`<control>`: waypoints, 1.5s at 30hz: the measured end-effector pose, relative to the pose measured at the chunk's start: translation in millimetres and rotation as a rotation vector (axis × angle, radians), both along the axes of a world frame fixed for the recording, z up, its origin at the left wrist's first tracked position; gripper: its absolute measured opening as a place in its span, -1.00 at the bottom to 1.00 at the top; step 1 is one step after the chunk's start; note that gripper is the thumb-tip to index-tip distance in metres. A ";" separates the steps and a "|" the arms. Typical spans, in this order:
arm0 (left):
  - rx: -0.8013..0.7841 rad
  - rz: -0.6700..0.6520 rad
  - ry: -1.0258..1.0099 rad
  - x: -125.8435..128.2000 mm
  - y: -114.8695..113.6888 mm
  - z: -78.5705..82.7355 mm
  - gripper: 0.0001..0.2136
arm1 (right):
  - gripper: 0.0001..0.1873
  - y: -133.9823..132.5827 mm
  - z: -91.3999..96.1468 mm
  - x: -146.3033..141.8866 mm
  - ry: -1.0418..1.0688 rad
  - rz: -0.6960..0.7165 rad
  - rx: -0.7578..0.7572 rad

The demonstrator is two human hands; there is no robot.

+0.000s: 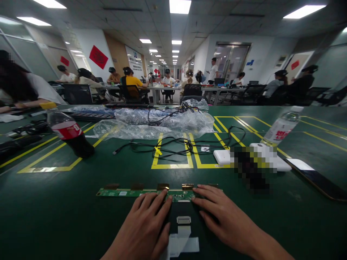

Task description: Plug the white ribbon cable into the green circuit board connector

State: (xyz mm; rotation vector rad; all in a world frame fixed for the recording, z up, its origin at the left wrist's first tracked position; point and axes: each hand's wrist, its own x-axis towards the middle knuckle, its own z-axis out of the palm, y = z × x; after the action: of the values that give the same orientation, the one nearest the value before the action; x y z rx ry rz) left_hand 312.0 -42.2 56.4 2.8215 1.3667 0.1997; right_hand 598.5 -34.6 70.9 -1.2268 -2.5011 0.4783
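A long narrow green circuit board (119,193) with copper-coloured tabs along its far edge lies on the green table near me. My left hand (145,224) rests flat, fingers stretched out, fingertips touching the board's middle. My right hand (217,213) lies flat beside it, fingers spread over the board's right end. Between my hands a white flat ribbon cable (183,234) with a small connector runs from the board toward me over a dark panel.
A cola bottle (71,135) lies tilted at the left. Clear plastic bags (151,124) and black cables (179,146) sit in the middle. At the right are a water bottle (282,128), a white box (221,157) and a phone (320,182). Several people sit at far tables.
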 end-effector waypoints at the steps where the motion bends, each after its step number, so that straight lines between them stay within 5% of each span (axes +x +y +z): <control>1: 0.011 -0.018 0.003 0.0 0.2 0.2 -0.49 | -0.52 -0.6 1.1 -0.7 -0.008 0.001 0.001; 11: -0.082 -0.310 -0.081 3.0 -6.4 35.6 -0.55 | -0.49 -2.3 3.9 -2.4 -0.016 0.048 -0.023; 21: -0.158 -0.235 -0.094 -9.5 9.9 10.9 -0.36 | -0.39 -2.1 13.1 -1.3 -0.105 0.074 -0.106; 35: -0.212 -0.231 -0.088 -11.0 10.8 17.6 -0.45 | -0.37 -4.4 11.0 -1.0 -0.110 0.061 -0.121; 45: -0.187 -0.200 -0.109 -10.9 8.6 6.6 -0.45 | -0.39 -2.0 9.6 1.3 -0.132 0.103 -0.050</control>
State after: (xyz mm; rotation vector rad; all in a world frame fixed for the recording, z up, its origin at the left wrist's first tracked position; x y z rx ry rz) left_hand 301.1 -33.6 63.0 2.7228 1.0165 0.2079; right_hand 599.7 -36.6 80.5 -1.1876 -2.6897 0.5031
